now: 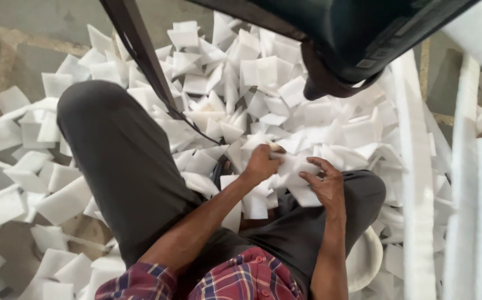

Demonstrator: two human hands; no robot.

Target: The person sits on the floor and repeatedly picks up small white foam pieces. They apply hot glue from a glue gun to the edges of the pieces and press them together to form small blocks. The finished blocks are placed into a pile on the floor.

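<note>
The left hand (261, 163) is curling its fingers closed around the far edge of a small stack of white foam sheets (285, 176), thumb tucked under and knuckles up; the right hand (325, 186) is lying half open on the near side of the same stack, fingers spread across the top sheet and pressing it down rather than gripping it; the stack is sitting between the two hands, just above the lap, and both hands are touching it

The sheets are looking thin, soft and very light, the sort of foam that bends and flutters rather than holding flat; they are probably a little slick against each other, so a pinch at one corner would likely let the lower ones slide out; taking hold across two opposite edges, as the hands are doing, seems the safer grip, and a light squeeze should do since the foam would dent or crease under hard pressure

Outward from the hands, dark grey trousers (118, 166) are covering both bent knees, and a red checked shirt (241, 280) is showing at the bottom; loose foam squares (252, 72) are lying heaped all around on the floor; long white foam strips (418, 183) are standing along the right side; a dark strap (141, 55) is running down from a black machine part (357, 33) overhead
</note>
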